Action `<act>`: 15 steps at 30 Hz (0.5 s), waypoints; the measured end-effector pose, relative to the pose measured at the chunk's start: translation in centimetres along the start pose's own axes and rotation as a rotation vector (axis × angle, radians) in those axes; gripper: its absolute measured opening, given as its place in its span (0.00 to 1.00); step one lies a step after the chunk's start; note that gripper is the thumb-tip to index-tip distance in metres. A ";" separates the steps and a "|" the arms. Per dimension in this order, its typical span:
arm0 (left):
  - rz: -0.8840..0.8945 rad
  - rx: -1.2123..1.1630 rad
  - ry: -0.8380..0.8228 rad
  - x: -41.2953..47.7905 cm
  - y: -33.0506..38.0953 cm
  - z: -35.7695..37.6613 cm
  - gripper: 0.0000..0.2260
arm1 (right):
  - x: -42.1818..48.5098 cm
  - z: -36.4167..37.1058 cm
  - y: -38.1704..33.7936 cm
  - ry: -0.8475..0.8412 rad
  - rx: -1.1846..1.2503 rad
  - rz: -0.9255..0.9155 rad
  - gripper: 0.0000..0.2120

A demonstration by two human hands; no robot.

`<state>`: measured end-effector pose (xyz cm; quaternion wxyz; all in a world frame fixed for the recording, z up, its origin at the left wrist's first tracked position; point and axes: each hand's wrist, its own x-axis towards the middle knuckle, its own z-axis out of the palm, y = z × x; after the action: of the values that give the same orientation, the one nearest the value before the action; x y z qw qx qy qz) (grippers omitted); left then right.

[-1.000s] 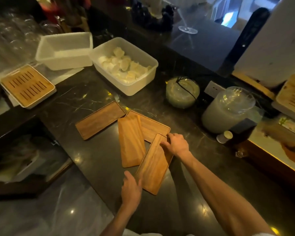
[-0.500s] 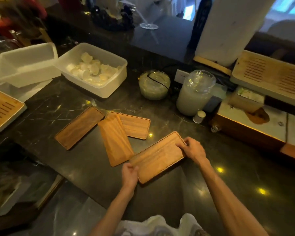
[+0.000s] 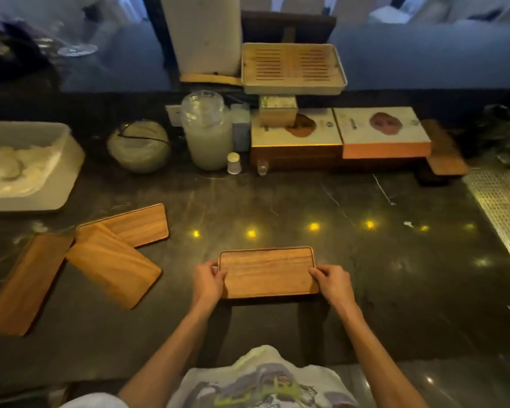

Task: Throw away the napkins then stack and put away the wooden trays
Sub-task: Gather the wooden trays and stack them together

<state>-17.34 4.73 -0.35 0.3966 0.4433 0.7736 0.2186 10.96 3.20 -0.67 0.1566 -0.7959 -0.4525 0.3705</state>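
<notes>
A wooden tray lies crosswise in front of me on the dark stone counter. My left hand grips its left end and my right hand grips its right end. Three more wooden trays lie to the left: a long one at the far left, a middle one overlapping the rear one. A white tub at the left edge holds crumpled white napkins.
Along the back stand a round glass bowl, a lidded jar, a small paper cup, flat boxes and a slatted tray. A perforated metal drain grid runs down the right side.
Both hands have pulled one tray away from the pile to the right and turned it crosswise in front of me. My view has swung right, leaving the other trays at the left.
</notes>
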 end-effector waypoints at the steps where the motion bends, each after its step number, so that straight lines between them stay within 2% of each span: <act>1: -0.002 0.016 -0.004 -0.5 -0.6 0.4 0.11 | -0.5 0.3 0.7 0.012 -0.012 0.004 0.12; 5: 0.008 0.050 0.025 -2.3 -2.7 1.4 0.09 | -1.8 1.4 2.3 0.015 -0.063 0.013 0.12; 9: -0.026 0.068 0.015 -3.2 -3.5 2.0 0.12 | -2.3 2.1 3.1 0.026 -0.073 0.003 0.12; 15: -0.025 0.058 0.069 -4.3 -3.7 2.7 0.10 | -2.7 2.3 3.6 0.088 -0.025 -0.040 0.12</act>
<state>-15.85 -0.94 -2.69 0.3593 0.4373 0.7982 0.2061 10.54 -1.20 -3.13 0.1739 -0.8040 -0.4657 0.3262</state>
